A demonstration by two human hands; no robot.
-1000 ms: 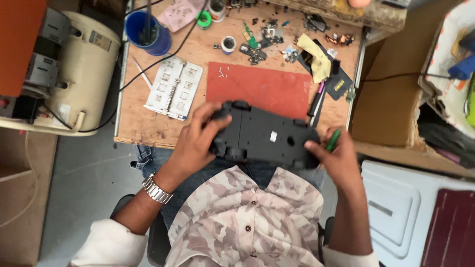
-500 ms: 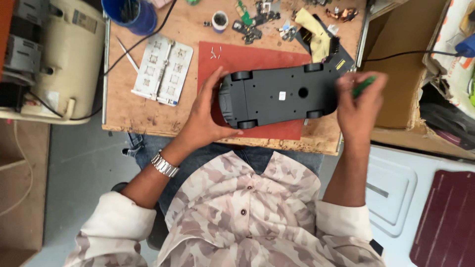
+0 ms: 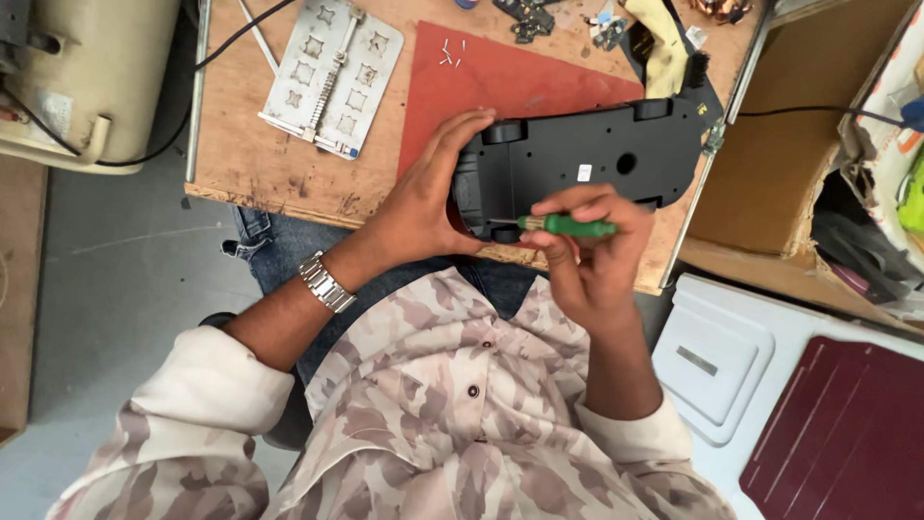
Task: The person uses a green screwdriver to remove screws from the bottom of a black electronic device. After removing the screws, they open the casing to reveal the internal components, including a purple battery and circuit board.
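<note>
The left hand reaches forward from a bent forearm, palm turned inward, fingers spread and curved with the fingertips pointing toward the far side; the thumb lies low, near the body. A silver metal link wristwatch sits on that wrist, below a rolled-up pale sleeve. The right hand is raised on an upright forearm, fingers curled tightly inward in a pinching grip, knuckles facing up, just beside the left hand's thumb.
</note>
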